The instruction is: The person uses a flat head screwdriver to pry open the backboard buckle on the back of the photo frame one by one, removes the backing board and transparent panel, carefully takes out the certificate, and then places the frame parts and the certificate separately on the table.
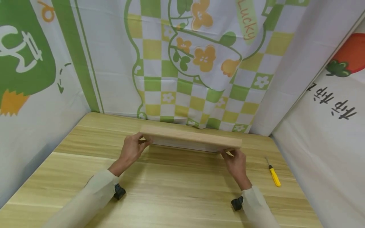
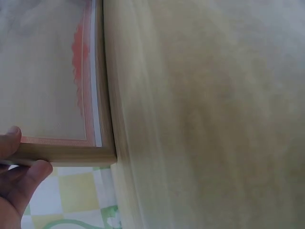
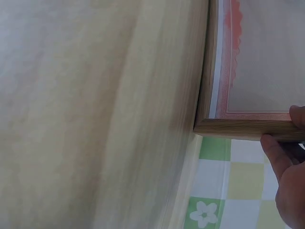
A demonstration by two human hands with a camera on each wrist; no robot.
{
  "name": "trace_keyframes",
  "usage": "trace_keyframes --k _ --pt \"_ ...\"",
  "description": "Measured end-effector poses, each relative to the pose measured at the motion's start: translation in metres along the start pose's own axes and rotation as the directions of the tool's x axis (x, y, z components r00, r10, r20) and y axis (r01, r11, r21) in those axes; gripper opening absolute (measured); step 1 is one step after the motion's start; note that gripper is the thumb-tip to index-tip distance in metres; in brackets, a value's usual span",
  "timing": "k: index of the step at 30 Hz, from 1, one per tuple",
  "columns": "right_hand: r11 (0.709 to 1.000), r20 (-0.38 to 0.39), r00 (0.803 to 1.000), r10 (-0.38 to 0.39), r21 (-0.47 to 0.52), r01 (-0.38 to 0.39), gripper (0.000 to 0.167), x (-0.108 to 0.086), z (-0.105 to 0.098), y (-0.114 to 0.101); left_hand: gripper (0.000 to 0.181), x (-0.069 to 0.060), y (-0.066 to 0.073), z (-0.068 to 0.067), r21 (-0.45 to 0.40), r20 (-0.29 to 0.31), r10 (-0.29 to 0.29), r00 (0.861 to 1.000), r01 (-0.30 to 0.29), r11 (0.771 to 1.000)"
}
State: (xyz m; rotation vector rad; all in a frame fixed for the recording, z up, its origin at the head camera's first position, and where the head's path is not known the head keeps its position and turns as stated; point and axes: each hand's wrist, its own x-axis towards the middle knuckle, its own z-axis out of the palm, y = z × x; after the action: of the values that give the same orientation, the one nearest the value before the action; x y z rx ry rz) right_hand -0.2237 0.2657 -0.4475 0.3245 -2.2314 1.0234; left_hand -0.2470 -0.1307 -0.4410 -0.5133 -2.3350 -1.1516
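A wooden picture frame point(image 1: 191, 135) stands on its long edge near the back of the table, its top edge facing up in the head view. Behind its pane the wrist views show a sheet point(image 2: 47, 86) with a red, ornate border. My left hand point(image 1: 132, 148) grips the frame's left side, thumb and fingers on the wooden edge. On the opposite side, my right hand point(image 1: 236, 162) pinches the frame's edge in the same manner. The lower edge of the frame point(image 3: 248, 128) touches the tabletop in the right wrist view. Much of the sheet is hidden from the head view.
A screwdriver point(image 1: 274, 175) with a yellow handle lies on the wooden table point(image 1: 171, 196) at the right. A printed curtain point(image 1: 188, 63) hangs right behind the frame. More printed cloth walls flank the table on both sides.
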Motion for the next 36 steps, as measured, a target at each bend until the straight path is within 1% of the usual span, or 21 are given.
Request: trace_keyframes --k 2,4,6,8,10,13,14,16,18,19,20,21,22,23,24,27,29,31,33,34,36 --pt "0.999 -0.004 0.999 -0.046 0.002 0.046 0.036 -0.002 0.0 0.001 0.012 -0.003 0.001 0.0 0.009 -0.01 -0.012 1.0 0.012 1.0" --pt "0.999 -0.003 0.999 -0.046 0.006 0.046 0.034 -0.004 0.0 0.001 0.013 -0.005 0.003 -0.001 0.008 0.0 -0.033 0.999 0.033 0.999" --pt "0.999 0.001 0.999 -0.032 -0.019 0.032 0.033 -0.006 -0.002 0.0 0.016 -0.006 0.006 -0.002 0.025 0.016 -0.065 0.998 0.065 0.998" --pt "0.995 0.002 1.0 -0.03 -0.094 0.03 0.034 -0.007 -0.004 -0.001 0.026 -0.008 0.01 -0.004 0.035 0.043 -0.1 0.994 0.099 0.994" --pt "0.983 0.014 0.999 -0.045 -0.176 0.047 0.038 -0.01 -0.007 -0.003 0.037 -0.01 0.014 -0.008 0.05 0.088 -0.152 0.985 0.148 0.988" --pt "0.969 0.047 0.996 -0.07 -0.234 0.079 0.04 -0.014 -0.01 -0.004 0.056 -0.013 0.018 -0.014 0.039 0.168 -0.241 0.956 0.238 0.971" --pt "0.968 0.06 0.995 -0.074 -0.235 0.086 0.041 -0.015 -0.011 -0.005 0.06 -0.014 0.018 -0.016 0.024 0.201 -0.271 0.941 0.272 0.962" --pt "0.973 0.076 0.994 -0.073 -0.215 0.088 0.039 -0.018 -0.013 -0.006 0.064 -0.015 0.018 -0.019 -0.049 0.266 -0.332 0.905 0.357 0.933" --pt "0.981 0.096 0.994 -0.051 -0.182 0.068 0.038 -0.02 -0.016 -0.007 0.061 -0.016 0.016 -0.021 -0.134 0.313 -0.368 0.875 0.424 0.896" --pt "0.984 0.114 0.993 -0.031 -0.169 0.05 0.037 -0.021 -0.017 -0.007 0.056 -0.017 0.016 -0.022 -0.177 0.336 -0.397 0.854 0.471 0.864" --pt "0.991 0.138 0.99 0.008 -0.135 0.011 0.037 -0.022 -0.019 -0.008 0.05 -0.017 0.015 -0.023 -0.221 0.356 -0.424 0.833 0.516 0.828" --pt "0.994 0.165 0.985 0.049 -0.107 -0.031 0.036 -0.023 -0.02 -0.008 0.044 -0.017 0.015 -0.024 -0.258 0.372 -0.443 0.816 0.55 0.794" --pt "0.993 0.198 0.976 0.095 -0.084 -0.08 0.035 -0.024 -0.022 -0.008 0.041 -0.018 0.014 -0.024 -0.272 0.381 -0.458 0.803 0.571 0.774" --pt "0.987 0.24 0.958 0.16 -0.04 -0.155 0.036 -0.024 -0.023 -0.009 0.041 -0.018 0.013 -0.024 -0.29 0.39 -0.471 0.791 0.591 0.753" --pt "0.973 0.286 0.932 0.22 0.01 -0.233 0.038 -0.025 -0.025 -0.009 0.044 -0.019 0.013 -0.025 -0.301 0.397 -0.48 0.782 0.605 0.737" --pt "0.904 0.395 0.851 0.347 0.103 -0.416 0.047 -0.026 -0.029 -0.01 0.052 -0.02 0.011 -0.025 -0.325 0.412 -0.503 0.759 0.639 0.697" --pt "0.84 0.453 0.795 0.403 0.162 -0.518 0.051 -0.028 -0.031 -0.01 0.054 -0.021 0.01 -0.025 -0.336 0.421 -0.511 0.749 0.653 0.679" --pt "0.798 0.477 0.761 0.439 0.183 -0.575 0.048 -0.03 -0.032 -0.01 0.054 -0.022 0.008 -0.023 -0.333 0.433 -0.523 0.734 0.67 0.664" --pt "0.751 0.491 0.734 0.469 0.214 -0.624 0.044 -0.032 -0.03 -0.01 0.054 -0.024 0.007 -0.022 -0.319 0.444 -0.528 0.724 0.678 0.662" --pt "0.735 0.494 0.722 0.484 0.218 -0.642 0.043 -0.033 -0.029 -0.01 0.054 -0.025 0.006 -0.02 -0.314 0.447 -0.53 0.721 0.681 0.661" --pt "0.725 0.491 0.71 0.506 0.203 -0.658 0.044 -0.036 -0.027 -0.011 0.054 -0.028 0.006 -0.017 -0.302 0.447 -0.542 0.712 0.69 0.658"
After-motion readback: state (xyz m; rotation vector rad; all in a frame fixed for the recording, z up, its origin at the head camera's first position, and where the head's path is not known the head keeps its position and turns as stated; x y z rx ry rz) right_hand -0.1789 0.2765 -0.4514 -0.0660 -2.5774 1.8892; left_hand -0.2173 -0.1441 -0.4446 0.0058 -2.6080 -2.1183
